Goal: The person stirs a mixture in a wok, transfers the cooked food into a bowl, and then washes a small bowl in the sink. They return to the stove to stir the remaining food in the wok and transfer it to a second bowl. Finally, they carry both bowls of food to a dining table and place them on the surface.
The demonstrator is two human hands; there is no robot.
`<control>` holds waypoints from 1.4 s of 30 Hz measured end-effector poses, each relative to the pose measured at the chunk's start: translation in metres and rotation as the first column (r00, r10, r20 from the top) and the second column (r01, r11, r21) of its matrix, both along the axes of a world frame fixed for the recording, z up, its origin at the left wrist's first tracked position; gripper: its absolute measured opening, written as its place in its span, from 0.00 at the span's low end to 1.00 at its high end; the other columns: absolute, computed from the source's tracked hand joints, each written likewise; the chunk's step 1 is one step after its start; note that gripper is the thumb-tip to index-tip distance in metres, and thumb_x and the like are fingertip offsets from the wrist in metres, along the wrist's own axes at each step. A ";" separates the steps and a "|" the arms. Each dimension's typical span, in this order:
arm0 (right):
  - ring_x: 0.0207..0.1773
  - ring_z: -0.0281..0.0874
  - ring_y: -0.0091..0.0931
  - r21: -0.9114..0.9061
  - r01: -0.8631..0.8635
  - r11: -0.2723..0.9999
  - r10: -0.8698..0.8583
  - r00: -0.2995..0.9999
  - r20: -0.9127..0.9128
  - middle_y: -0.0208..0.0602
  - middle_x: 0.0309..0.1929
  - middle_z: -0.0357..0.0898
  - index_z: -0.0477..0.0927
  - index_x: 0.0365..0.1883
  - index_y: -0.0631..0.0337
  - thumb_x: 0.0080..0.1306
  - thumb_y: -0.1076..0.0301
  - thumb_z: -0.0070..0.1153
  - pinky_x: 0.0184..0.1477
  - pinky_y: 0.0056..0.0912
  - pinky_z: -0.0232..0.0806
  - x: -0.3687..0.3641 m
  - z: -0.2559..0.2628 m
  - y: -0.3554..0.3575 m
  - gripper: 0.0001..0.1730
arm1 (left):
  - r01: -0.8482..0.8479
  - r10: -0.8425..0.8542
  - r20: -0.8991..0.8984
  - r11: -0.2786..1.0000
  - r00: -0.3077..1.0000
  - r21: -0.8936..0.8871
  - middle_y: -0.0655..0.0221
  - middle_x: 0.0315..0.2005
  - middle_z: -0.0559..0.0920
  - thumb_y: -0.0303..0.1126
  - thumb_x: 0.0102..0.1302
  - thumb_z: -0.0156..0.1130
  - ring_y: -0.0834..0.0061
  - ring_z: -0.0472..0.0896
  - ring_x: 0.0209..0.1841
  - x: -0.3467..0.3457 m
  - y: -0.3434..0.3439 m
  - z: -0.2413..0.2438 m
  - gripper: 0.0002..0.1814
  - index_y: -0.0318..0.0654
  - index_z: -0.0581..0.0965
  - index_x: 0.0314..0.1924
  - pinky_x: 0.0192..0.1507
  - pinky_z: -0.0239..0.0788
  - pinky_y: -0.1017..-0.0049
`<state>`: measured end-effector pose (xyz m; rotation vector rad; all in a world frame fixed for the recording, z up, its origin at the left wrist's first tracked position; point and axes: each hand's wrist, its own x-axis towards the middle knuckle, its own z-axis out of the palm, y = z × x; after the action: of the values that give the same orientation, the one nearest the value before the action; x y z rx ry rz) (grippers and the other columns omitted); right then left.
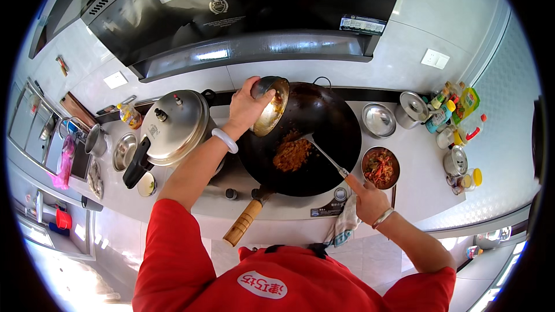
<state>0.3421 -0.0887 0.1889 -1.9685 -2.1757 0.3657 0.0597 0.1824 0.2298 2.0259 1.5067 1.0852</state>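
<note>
My left hand (250,103) grips a metal bowl (273,108) tipped on its side over the left part of a dark wok (329,125). Bits of sauce cling to the bowl's inner wall. In my right hand (370,199) is the wooden handle of a metal spatula (323,151). Its blade rests against a heap of reddish-brown minced food (291,156) at the wok's bottom. The wok's own wooden handle (243,223) points towards me. Right of the wok stands a bowl of cooked food with red pepper strips (380,168).
A pressure cooker (175,125) stands close on the left, its black handle jutting forward. A range hood (243,17) hangs above. Lidded metal pots (412,110) and several bottles (440,117) line the right. A cloth (344,223) hangs at the counter's front edge. The sink (80,160) lies far left.
</note>
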 end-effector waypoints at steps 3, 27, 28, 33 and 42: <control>0.37 0.77 0.47 0.025 0.057 0.998 -0.057 0.998 0.016 0.49 0.36 0.76 0.64 0.64 0.46 0.54 0.76 0.55 0.40 0.48 0.69 -0.012 -0.020 -0.009 0.37 | 0.036 -0.032 -0.064 0.998 0.997 0.060 0.57 0.47 0.79 0.56 0.55 0.63 0.56 0.73 0.54 -0.003 -0.012 -0.002 0.36 0.45 0.69 0.59 0.59 0.61 0.64; 0.58 0.72 0.37 -0.488 0.013 0.873 -0.114 0.978 -0.177 0.49 0.55 0.72 0.65 0.58 0.61 0.72 0.55 0.35 0.60 0.47 0.61 -0.271 -0.264 0.123 0.23 | 0.010 -0.011 0.010 0.998 1.000 0.056 0.60 0.41 0.80 0.55 0.53 0.65 0.57 0.73 0.50 -0.014 -0.029 0.025 0.37 0.41 0.70 0.58 0.57 0.62 0.64; 0.56 0.73 0.40 -0.497 0.006 0.868 -0.137 0.964 -0.227 0.51 0.53 0.73 0.66 0.56 0.61 0.71 0.56 0.39 0.58 0.48 0.63 -0.274 -0.253 0.123 0.22 | -0.015 0.014 0.035 0.998 0.999 0.054 0.62 0.40 0.80 0.55 0.53 0.65 0.58 0.73 0.49 -0.015 -0.030 0.023 0.37 0.41 0.70 0.57 0.57 0.61 0.65; 0.47 0.77 0.48 -0.260 -0.207 0.943 0.237 0.968 0.086 0.61 0.46 0.72 0.68 0.49 0.63 0.66 0.64 0.50 0.48 0.49 0.68 -0.277 -0.223 0.108 0.17 | -0.009 0.008 0.028 0.999 1.000 0.049 0.60 0.41 0.80 0.54 0.53 0.64 0.58 0.73 0.50 -0.019 -0.019 0.017 0.36 0.41 0.70 0.58 0.57 0.62 0.64; 0.58 0.72 0.40 -0.294 -0.409 0.864 0.481 0.844 0.239 0.51 0.58 0.71 0.69 0.56 0.62 0.72 0.60 0.31 0.59 0.44 0.63 -0.268 -0.218 0.108 0.22 | 0.007 -0.007 0.007 0.998 1.000 0.055 0.56 0.43 0.79 0.54 0.52 0.65 0.55 0.73 0.51 -0.011 -0.003 0.005 0.36 0.42 0.70 0.57 0.59 0.60 0.62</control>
<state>0.0745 0.0189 -0.0289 -1.6845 -2.9281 0.4198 0.0483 0.1789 0.2345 2.0597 1.4808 1.1418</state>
